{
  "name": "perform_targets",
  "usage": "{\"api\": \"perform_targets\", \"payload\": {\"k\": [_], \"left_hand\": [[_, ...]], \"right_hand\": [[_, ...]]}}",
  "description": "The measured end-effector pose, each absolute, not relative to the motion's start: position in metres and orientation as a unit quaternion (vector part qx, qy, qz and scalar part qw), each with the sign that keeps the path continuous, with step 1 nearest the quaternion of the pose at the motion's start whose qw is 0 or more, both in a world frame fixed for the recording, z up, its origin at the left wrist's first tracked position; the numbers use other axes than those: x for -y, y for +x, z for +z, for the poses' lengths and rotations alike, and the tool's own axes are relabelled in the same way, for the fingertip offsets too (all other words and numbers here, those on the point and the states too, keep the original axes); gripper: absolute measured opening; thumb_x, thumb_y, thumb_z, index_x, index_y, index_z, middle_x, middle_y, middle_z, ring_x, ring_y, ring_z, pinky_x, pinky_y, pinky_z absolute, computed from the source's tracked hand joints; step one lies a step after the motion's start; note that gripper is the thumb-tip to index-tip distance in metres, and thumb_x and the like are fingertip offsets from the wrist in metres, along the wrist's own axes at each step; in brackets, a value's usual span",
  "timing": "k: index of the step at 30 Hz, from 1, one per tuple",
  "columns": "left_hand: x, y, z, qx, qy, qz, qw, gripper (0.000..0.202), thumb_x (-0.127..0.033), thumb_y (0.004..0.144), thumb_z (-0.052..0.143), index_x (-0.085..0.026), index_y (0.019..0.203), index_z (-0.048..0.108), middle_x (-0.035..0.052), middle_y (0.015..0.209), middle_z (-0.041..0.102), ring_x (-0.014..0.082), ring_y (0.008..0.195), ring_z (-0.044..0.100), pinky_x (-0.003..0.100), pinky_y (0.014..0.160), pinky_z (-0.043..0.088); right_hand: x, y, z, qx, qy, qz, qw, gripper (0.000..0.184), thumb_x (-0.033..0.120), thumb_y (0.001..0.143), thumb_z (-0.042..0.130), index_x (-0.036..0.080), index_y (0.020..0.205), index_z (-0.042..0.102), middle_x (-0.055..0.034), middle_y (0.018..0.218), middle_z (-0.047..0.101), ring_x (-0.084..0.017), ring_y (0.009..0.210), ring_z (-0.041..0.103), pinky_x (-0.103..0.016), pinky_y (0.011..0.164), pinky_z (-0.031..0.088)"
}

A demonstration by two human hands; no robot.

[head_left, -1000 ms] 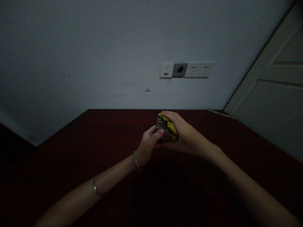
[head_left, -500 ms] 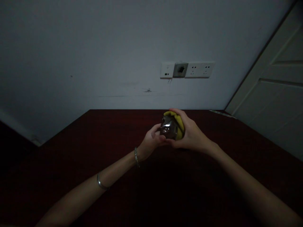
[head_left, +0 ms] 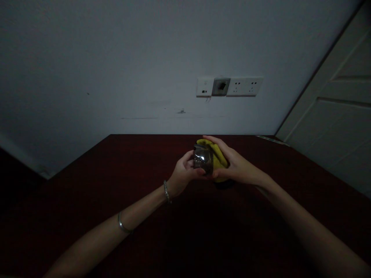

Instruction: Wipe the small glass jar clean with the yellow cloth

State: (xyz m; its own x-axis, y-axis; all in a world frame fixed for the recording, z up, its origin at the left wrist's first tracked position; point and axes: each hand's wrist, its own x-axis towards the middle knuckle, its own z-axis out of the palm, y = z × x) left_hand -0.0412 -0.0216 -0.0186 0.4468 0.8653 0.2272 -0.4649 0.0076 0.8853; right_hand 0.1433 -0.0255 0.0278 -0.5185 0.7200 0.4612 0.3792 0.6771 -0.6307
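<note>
Above the dark red table, a small see-through brownish glass cup point(head_left: 203, 158) is held on its side between both hands. My left hand point(head_left: 187, 170) grips it from the left, with the thumb along its lower side and the fingers behind it. A yellow cloth point(head_left: 219, 156) is bunched against the right part of the cup. My right hand point(head_left: 233, 164) is wrapped round this cloth, pressing it to the glass from the right. The far side of the cup is hidden, and the dim light blurs its details.
The dark red tabletop point(head_left: 139, 154) runs back to a pale wall point(head_left: 130, 69) with scuff marks. A row of sockets and switches point(head_left: 228, 87) sits on the wall. A panelled white door point(head_left: 333, 112) stands at the right.
The cup has turned a little and shifted slightly left. My right hand has moved with the cloth round the glass, and more yellow cloth shows.
</note>
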Motion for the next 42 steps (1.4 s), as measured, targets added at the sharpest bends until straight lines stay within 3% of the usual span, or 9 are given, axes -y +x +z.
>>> {"api": "perform_targets", "payload": {"k": [4,6,14,21,27,42], "left_hand": [[0.024,-0.041,-0.016,-0.191,0.499,0.484,0.693,0.070,-0.037,0.057,0.085,-0.017,0.114,0.049,0.0104,0.102,0.063,0.0218,0.082,0.067,0.036,0.070,0.059],[0.025,-0.041,-0.015,-0.196,0.491,0.490,0.693,0.067,-0.037,0.060,0.083,-0.016,0.114,0.048,0.0093,0.100,0.064,0.0196,0.075,0.068,0.037,0.070,0.059],[0.021,-0.040,-0.017,-0.239,0.468,0.511,0.680,0.060,-0.036,0.064,0.079,-0.014,0.109,0.046,0.0060,0.091,0.064,0.0163,0.064,0.068,0.031,0.063,0.059],[0.020,-0.041,-0.019,-0.264,0.458,0.520,0.671,0.056,-0.037,0.066,0.077,-0.014,0.108,0.048,0.0068,0.094,0.064,0.0165,0.064,0.069,0.030,0.062,0.059],[0.016,-0.045,-0.021,-0.260,0.479,0.512,0.664,0.055,-0.038,0.067,0.076,-0.014,0.108,0.048,0.0057,0.088,0.065,0.0154,0.061,0.068,0.029,0.059,0.059],[0.019,-0.042,-0.021,-0.267,0.502,0.531,0.629,0.064,-0.035,0.060,0.080,-0.015,0.109,0.045,0.0041,0.086,0.066,0.0138,0.056,0.067,0.027,0.054,0.059]], "right_hand": [[0.024,0.142,0.028,0.835,-0.318,0.201,0.402,0.051,0.042,0.092,0.046,0.023,0.140,0.038,-0.0114,0.135,0.052,-0.026,0.121,0.053,-0.047,0.102,0.043],[0.024,0.140,0.028,0.829,-0.336,0.165,0.416,0.044,0.037,0.096,0.038,0.022,0.138,0.041,-0.0103,0.135,0.054,-0.024,0.121,0.053,-0.046,0.103,0.043],[0.021,0.134,0.021,0.853,-0.332,0.078,0.395,0.042,0.023,0.096,0.039,0.018,0.138,0.042,-0.0113,0.135,0.055,-0.019,0.121,0.056,-0.040,0.102,0.047],[0.026,0.135,0.023,0.890,-0.272,-0.022,0.365,0.042,0.015,0.095,0.039,0.012,0.137,0.043,-0.0164,0.139,0.050,-0.020,0.131,0.045,-0.043,0.108,0.042],[0.032,0.136,0.032,0.877,-0.289,0.021,0.383,0.038,0.016,0.095,0.042,0.015,0.132,0.050,-0.0113,0.136,0.055,-0.017,0.123,0.054,-0.037,0.105,0.045],[0.031,0.134,0.032,0.848,-0.320,0.072,0.417,0.038,0.019,0.095,0.043,0.022,0.132,0.052,-0.0050,0.135,0.056,-0.016,0.122,0.055,-0.036,0.104,0.046]]}}
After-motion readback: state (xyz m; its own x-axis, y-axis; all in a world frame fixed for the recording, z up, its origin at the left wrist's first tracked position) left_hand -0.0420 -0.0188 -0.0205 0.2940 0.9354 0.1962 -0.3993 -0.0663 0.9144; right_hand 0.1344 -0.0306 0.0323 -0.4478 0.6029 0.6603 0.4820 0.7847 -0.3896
